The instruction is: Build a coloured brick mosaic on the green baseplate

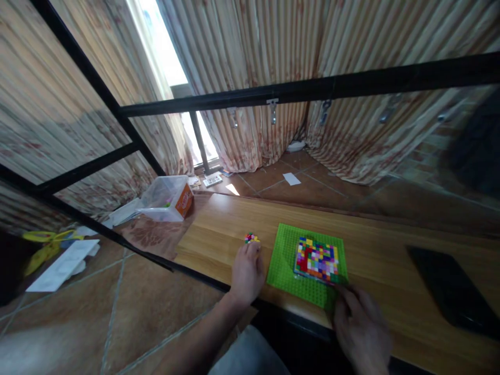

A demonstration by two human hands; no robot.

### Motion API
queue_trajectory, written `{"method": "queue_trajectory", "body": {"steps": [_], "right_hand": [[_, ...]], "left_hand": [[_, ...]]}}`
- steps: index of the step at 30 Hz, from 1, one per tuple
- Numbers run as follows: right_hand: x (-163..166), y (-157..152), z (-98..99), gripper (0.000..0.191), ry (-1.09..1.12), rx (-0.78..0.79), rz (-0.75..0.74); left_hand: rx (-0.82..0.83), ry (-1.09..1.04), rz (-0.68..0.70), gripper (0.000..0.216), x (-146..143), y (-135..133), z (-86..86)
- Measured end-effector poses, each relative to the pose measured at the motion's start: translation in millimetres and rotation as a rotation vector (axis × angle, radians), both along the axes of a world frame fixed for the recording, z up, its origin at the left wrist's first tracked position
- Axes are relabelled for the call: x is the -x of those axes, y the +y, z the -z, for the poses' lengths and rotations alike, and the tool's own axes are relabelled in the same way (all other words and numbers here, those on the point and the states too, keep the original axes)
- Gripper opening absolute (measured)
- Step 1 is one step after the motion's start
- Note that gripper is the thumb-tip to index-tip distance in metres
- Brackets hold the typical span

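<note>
Your left hand (247, 271) lies flat on the wooden worktop (390, 250), fingers loosely together and pointing away from you, grip relaxed and holding nothing; the fingertips sit just short of one small cluster of coloured bricks (252, 238), near it, though whether they touch it is hard to tell. Your right hand (361, 325) is down at the near edge of the one green baseplate (287, 260), fingers curled, tips pressed onto the plate's near right corner; whether that grip pinches the edge or only bears on it, you cannot tell from here. On the baseplate sits one block of bricks, a multicoloured mosaic (317, 259) in red, yellow, blue, green, pink and white, set toward the plate's right side and just beyond your right fingertips. The plate lies flat on the worktop between your two hands. One dark flat slab (449, 291) rests on the worktop well off to the right. On the tiled floor beyond the worktop's left end stands one clear plastic tub (166, 198) with an orange label, and further left lies one pair of yellow scissors (47, 242) beside white sheets (64, 263)
</note>
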State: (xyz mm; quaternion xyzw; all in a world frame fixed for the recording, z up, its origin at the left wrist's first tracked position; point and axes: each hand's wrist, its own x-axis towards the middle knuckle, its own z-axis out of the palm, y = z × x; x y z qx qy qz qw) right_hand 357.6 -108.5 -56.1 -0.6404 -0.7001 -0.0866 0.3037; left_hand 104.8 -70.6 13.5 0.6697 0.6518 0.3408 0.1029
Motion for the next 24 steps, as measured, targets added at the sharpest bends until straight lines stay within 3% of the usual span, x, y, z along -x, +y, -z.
{"method": "queue_trajectory", "body": {"steps": [2, 6, 18, 24], "right_hand": [[0.2, 0.0, -0.8, 0.038, -0.008, 0.002, 0.009], [-0.6, 0.1, -0.5, 0.038, -0.022, -0.016, -0.001], [-1.4, 0.9, 2.6, 0.033, -0.025, -0.026, -0.009], [-0.5, 0.1, 1.8, 0.03, -0.021, -0.023, -0.011]], "left_hand": [[0.065, -0.008, -0.09, 0.022, 21.1, 3.4, 6.4], [0.137, 0.029, -0.122, 0.019, 41.7, 11.1, 15.4], [0.097, 0.065, -0.06, 0.026, 44.2, 25.7, 25.1], [0.05, -0.105, -0.048, 0.026, 47.8, 19.0, 18.4]]}}
